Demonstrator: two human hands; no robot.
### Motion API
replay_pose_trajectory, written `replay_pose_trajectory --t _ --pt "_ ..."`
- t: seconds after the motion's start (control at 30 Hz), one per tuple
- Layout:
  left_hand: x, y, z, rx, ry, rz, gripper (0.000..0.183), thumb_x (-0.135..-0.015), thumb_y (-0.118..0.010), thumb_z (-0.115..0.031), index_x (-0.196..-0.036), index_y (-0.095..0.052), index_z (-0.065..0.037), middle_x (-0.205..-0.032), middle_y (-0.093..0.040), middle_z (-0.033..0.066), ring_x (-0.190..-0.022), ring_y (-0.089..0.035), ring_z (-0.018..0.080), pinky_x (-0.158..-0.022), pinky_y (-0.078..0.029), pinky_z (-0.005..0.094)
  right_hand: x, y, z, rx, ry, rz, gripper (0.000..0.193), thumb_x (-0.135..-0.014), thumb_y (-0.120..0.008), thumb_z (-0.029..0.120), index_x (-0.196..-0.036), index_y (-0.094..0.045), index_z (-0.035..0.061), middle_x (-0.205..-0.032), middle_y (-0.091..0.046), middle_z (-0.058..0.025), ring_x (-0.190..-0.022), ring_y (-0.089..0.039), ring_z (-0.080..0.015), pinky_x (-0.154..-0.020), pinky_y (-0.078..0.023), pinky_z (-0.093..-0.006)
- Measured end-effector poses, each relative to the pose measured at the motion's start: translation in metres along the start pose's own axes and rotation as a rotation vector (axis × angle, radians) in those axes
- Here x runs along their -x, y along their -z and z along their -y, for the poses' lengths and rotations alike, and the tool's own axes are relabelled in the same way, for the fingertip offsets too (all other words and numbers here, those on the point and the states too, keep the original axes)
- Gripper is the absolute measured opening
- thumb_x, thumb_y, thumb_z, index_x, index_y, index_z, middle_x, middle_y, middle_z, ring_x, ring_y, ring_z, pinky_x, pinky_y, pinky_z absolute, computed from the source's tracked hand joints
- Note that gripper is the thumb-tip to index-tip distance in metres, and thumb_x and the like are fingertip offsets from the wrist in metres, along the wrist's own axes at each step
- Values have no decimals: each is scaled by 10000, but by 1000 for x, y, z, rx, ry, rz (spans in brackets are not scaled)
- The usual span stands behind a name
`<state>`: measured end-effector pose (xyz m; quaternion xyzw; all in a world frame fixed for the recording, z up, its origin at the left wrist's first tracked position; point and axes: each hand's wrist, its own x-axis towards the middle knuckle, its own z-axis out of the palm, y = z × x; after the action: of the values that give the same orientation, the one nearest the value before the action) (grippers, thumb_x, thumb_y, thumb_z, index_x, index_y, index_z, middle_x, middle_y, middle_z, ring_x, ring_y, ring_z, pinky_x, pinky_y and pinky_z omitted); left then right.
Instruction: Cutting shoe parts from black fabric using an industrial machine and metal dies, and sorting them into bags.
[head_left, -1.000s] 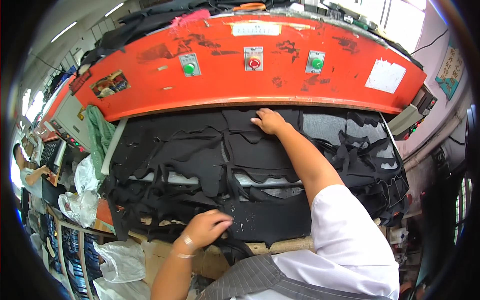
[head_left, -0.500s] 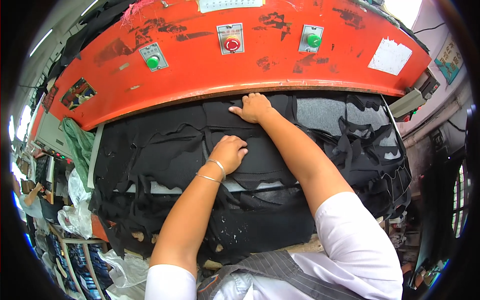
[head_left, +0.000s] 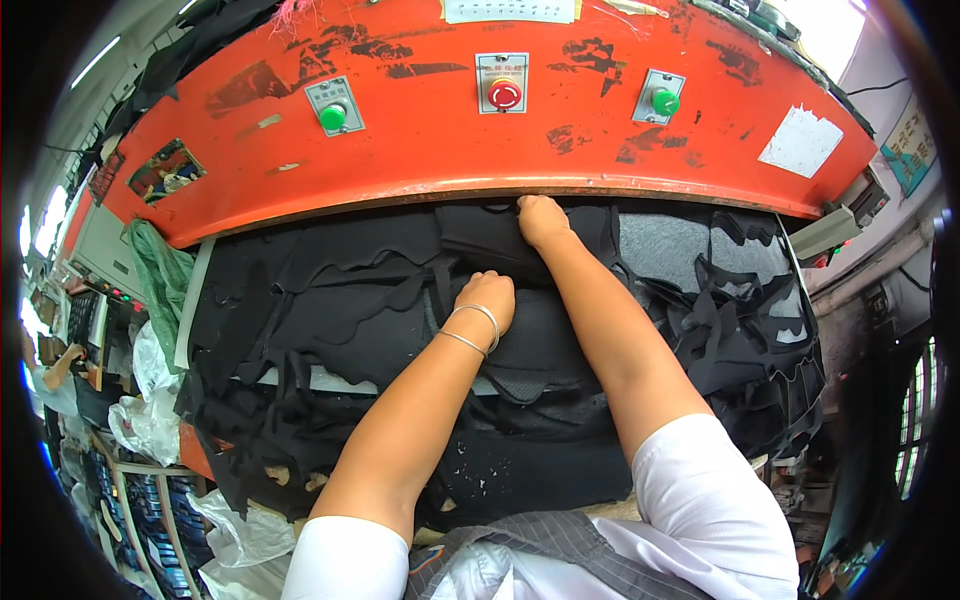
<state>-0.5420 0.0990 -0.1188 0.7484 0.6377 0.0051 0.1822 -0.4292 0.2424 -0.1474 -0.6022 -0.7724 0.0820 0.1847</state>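
Note:
Black fabric (head_left: pixel 345 310), cut into panels and scraps, lies layered over the bed of a red machine. My left hand (head_left: pixel 488 296), with two thin bangles at the wrist, is closed on the fabric near the middle, and folds gather around it. Farther back and a little to the right, my right hand (head_left: pixel 543 221) is closed on the fabric's far part, right beside the machine's lower edge. The fingertips of both hands are mostly hidden. Loose black strips (head_left: pixel 715 305) lie tangled to the right of my right forearm, next to a bare grey patch (head_left: pixel 660 247).
The red machine beam (head_left: pixel 420 150) spans the far side, close above the hands. It carries a red stop button (head_left: pixel 505 95) and green buttons (head_left: pixel 333 117) (head_left: pixel 665 101). Green cloth (head_left: pixel 160 270) and clear plastic bags (head_left: pixel 145 425) hang at left. Black scraps droop over the near edge.
Both hands have shifted right in the picture and closed, where the right one lay spread before. The fabric between them is more bunched, and the near panel has been drawn aside.

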Motion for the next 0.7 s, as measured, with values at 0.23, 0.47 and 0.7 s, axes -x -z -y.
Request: replay_pose_trajectory --t 0.23,0.47,0.7 --pt "5 -2 0 -121 -17 -144 153 -875 -619 -151 -969 -643 -32 -1078 -594 129 -1084 -536 289 -983 -399 403 -10 6 19 212 -42 15 304 -890 -460 175 -975 -691 -3 -1102 -655 -216 -1078 -597 -365 -927 -462 -441" --pt "48 -1 9 159 -240 -241 321 -896 -592 -319 -1024 -560 -26 -1025 -599 150 -1049 -541 311 -1062 -251 507 23 25 -11 125 182 67 293 -911 -482 207 -1063 -588 -20 -1028 -643 -230 -1056 -573 -351 -944 -384 -467" --pt "68 33 -27 -109 -154 28 668 -694 -753 -538 -1060 -626 6 -998 -663 175 -1082 -561 319 -1071 -256 478 34 65 -15 -239 149 366 886 -731 -733 557 -1258 -466 -103 -1239 -555 -296 -1219 -513 -370 -1028 -395 -412"
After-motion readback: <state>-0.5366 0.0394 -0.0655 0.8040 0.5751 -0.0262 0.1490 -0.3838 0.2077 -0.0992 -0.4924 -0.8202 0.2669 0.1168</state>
